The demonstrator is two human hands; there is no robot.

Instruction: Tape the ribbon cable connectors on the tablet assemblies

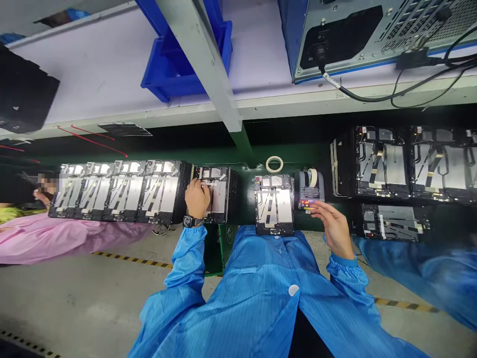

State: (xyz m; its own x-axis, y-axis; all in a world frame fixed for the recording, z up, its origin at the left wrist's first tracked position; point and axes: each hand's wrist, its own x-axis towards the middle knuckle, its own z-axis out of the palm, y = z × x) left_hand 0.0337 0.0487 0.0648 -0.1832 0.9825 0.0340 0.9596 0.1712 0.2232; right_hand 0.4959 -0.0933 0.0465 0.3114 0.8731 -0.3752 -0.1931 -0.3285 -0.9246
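My left hand (197, 198), with a black watch on its wrist, rests its fingertips on a flat black-framed electronic device (220, 197) with silver panels and dark strips. What those fingers pinch, if anything, is hidden. My right hand (333, 229) reaches left, its fingers at the front of a grey automatic tape dispenser (309, 191) with a red-lit keypad. A similar device (274, 205) lies between my hands. A roll of masking tape (274, 164) lies beyond it on the dark green bench (246, 156).
Several similar devices (115, 191) stand in a row to the left, and others (380, 161) lie to the right. A co-worker's pink sleeve (55, 238) is at far left, and a blue sleeve (421, 278) at right. Above are a blue bin (186, 59) and cabled equipment (372, 40).
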